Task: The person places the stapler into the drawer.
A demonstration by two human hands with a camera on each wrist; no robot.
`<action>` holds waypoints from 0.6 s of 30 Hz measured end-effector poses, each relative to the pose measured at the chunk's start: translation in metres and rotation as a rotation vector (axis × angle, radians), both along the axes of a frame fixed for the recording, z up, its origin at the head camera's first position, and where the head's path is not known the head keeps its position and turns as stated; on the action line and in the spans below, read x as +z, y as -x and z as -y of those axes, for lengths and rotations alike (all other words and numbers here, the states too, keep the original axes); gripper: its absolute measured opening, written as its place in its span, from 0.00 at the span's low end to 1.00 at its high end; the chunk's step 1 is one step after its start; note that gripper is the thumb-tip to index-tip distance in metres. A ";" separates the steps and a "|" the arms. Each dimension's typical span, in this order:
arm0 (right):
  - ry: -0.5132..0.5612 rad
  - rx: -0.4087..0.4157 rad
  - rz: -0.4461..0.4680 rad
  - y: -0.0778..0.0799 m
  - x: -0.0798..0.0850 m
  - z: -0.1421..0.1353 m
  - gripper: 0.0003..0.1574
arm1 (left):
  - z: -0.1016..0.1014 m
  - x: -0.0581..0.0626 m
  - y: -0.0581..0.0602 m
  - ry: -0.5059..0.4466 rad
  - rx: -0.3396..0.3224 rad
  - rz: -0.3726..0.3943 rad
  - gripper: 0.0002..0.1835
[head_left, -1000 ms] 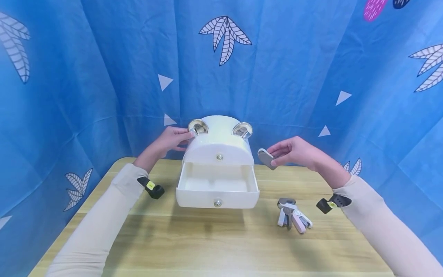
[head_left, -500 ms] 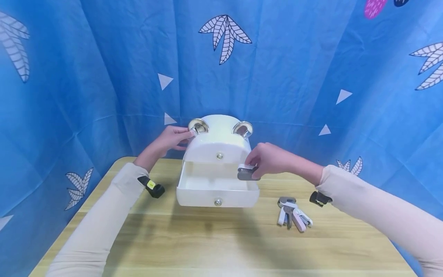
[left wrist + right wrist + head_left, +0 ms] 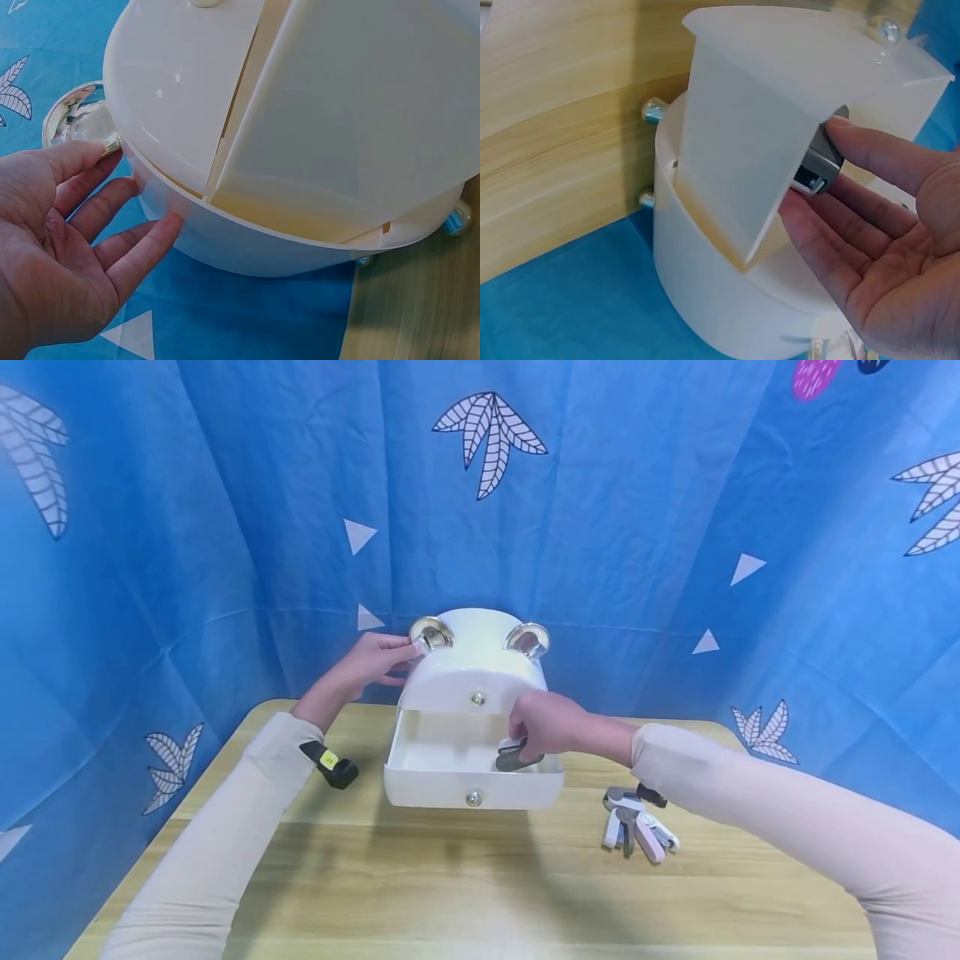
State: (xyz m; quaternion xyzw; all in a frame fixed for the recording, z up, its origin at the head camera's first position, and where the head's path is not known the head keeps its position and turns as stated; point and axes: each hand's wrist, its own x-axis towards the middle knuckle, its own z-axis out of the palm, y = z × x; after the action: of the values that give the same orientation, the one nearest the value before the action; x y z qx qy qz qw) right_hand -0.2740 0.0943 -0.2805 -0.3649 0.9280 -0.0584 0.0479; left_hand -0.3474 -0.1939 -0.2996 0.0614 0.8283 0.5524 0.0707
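A white two-drawer storage box [image 3: 480, 668] with shiny gold ears stands on the table, its lower drawer [image 3: 435, 789] pulled out. My left hand [image 3: 375, 660] is at the box's left side, pinching the base of the left ear [image 3: 94, 124] between thumb and index finger; its other fingers lie along the side wall. Over the right part of the open drawer, my right hand [image 3: 551, 722] holds a small grey and white mini stapler [image 3: 516, 756] between thumb and fingers. In the right wrist view the stapler's metal-framed end [image 3: 810, 180] shows beside the drawer wall.
Several more mini staplers [image 3: 637, 827], grey, white and pale pink, lie in a pile on the wooden table [image 3: 420, 885] to the right of the box. The closed upper drawer has a round knob [image 3: 477, 699]. A blue patterned curtain [image 3: 622, 527] hangs behind.
My right hand has carried the stapler leftward and down, from beside the box to over the open drawer. My left hand stays at the ear.
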 end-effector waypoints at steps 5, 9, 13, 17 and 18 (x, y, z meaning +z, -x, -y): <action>-0.012 0.001 -0.038 0.003 -0.010 0.002 0.13 | -0.001 0.000 0.000 0.002 -0.001 -0.001 0.26; -0.003 0.030 -0.070 0.006 -0.019 0.001 0.15 | -0.001 0.000 -0.001 0.007 0.000 -0.007 0.26; -0.007 0.043 -0.088 0.009 -0.028 0.000 0.17 | -0.001 0.001 -0.002 0.006 0.000 -0.010 0.26; 0.004 0.025 -0.103 0.011 -0.034 0.000 0.11 | -0.001 0.000 -0.002 0.004 0.000 -0.016 0.26; 0.005 0.023 -0.108 0.011 -0.035 0.000 0.10 | -0.001 0.000 -0.002 0.002 0.000 -0.016 0.26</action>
State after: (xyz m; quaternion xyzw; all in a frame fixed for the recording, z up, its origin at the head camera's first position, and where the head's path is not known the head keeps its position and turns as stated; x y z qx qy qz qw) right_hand -0.2854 0.0939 -0.3155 -0.3783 0.9248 -0.0401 -0.0025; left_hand -0.3451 -0.1929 -0.2997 0.0656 0.8294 0.5510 0.0642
